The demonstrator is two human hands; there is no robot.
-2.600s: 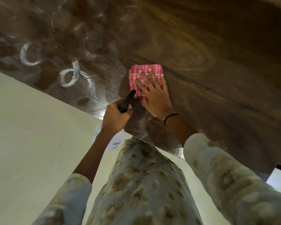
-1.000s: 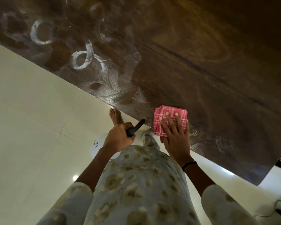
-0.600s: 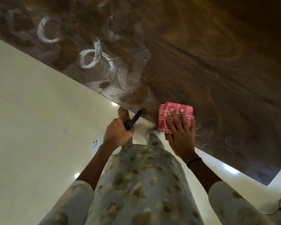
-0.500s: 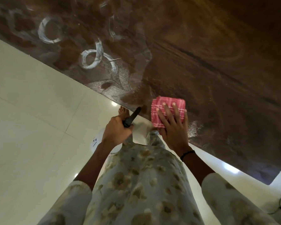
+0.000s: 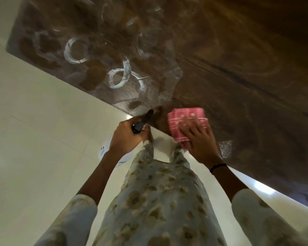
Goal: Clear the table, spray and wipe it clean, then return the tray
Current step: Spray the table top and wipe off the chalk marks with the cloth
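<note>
Head view, looking straight down past a patterned garment (image 5: 158,201) to the near edge of a dark wooden table (image 5: 238,77). Right hand (image 5: 196,137) lies flat with fingers spread on a folded pink checked cloth (image 5: 187,119), pressing it onto the tabletop right at the near edge; part of the cloth hangs past the edge under the palm. Hand and cloth are motion-blurred, so exact finger contact is hard to read. A black band (image 5: 218,167) sits on the right wrist. Left hand (image 5: 126,137) is off the table, just left of the cloth hand and close to the table edge, fingers curled round a spray bottle (image 5: 142,124); its black trigger head sticks out above the fist toward the table, and the white body (image 5: 103,151) shows below the wrist, probably the same bottle. Beyond and to the left of the left hand the tabletop carries white ring marks (image 5: 75,50) and a hazy smeared film (image 5: 132,96). Beyond and right of the cloth hand the wood looks darker, with a small glinting patch (image 5: 225,148) just right of the right wrist. Pale tiled floor (image 5: 34,130) lies under and left of the left arm. A bare foot shows partly between the two hands.
</note>
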